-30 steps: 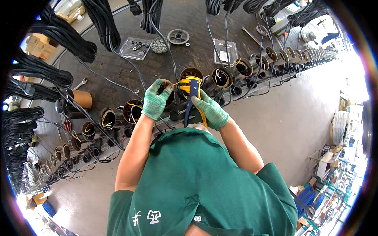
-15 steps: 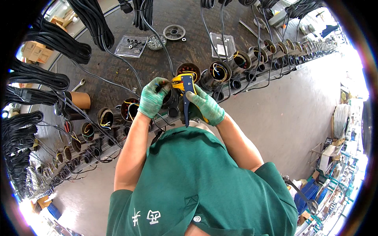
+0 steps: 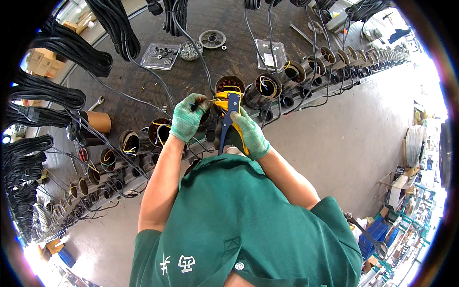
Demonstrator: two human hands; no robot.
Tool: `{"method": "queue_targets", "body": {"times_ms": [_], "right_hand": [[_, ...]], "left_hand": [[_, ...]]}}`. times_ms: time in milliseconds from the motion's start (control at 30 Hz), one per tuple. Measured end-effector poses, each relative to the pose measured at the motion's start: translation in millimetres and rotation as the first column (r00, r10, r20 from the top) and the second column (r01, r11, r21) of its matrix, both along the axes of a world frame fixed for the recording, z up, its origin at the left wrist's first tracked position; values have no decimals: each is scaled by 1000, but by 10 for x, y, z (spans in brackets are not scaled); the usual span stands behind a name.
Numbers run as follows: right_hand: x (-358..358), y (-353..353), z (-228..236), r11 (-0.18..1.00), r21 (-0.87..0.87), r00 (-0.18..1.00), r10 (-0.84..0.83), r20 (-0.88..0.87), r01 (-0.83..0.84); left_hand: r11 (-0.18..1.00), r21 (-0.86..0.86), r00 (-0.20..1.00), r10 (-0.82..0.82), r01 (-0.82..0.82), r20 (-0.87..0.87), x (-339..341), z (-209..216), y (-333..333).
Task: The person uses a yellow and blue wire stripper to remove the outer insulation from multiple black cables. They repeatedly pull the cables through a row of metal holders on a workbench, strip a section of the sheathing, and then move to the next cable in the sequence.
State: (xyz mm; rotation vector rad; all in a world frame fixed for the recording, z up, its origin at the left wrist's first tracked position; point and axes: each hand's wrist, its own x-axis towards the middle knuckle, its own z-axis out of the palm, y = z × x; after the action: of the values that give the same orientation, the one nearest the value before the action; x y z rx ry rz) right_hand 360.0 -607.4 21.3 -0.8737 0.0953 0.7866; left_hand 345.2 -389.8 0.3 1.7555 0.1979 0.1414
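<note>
Head view showed both your hands, in green gloves, close together at the near edge of the dark bench (image 3: 186, 79). Your left hand (image 3: 187, 117) was nearly closed, its thumb and fingertips pinched on a thin wire (image 3: 213, 100) that reached across to the tool; its exact colour was too small to make out. Your right hand (image 3: 252, 134) was wrapped partway around the handles of a blue-and-yellow wire stripper (image 3: 232, 106), with the handles spread apart at their lower ends. The tool's yellow head pointed left, toward your left fingertips, and you had it just in front of an open round housing (image 3: 230, 78) with reddish parts and a yellow lead inside. I could not tell whether the tool's mouth was clamped on the wire.

More housings ran in a slanting row to either side, the next one (image 3: 255, 97) just to the right with pale and yellow leads in its opening. Beyond your hands, on the bench, lay a clear tray (image 3: 161, 56) of small dark parts, a bowl (image 3: 190, 50) of small metal pieces touching or just beside it, a grey wheel (image 3: 212, 39), and a clear box (image 3: 270, 55). Black cable bundles (image 3: 114, 28) hung along the far and left sides.
</note>
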Motion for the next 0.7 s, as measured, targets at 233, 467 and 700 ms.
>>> {"method": "queue_targets", "body": {"times_ms": [233, 467, 700], "right_hand": [[131, -115, 159, 986, -169, 978, 42, 202, -8], [303, 282, 496, 835, -498, 596, 280, 752, 235], [443, 603, 273, 623, -673, 416, 531, 738, 399]], "left_hand": [[952, -307, 996, -40, 13, -81, -51, -33, 58], [962, 232, 982, -168, 142, 93, -6, -145, 13], [941, 295, 981, -187, 164, 50, -4, -210, -4]]}}
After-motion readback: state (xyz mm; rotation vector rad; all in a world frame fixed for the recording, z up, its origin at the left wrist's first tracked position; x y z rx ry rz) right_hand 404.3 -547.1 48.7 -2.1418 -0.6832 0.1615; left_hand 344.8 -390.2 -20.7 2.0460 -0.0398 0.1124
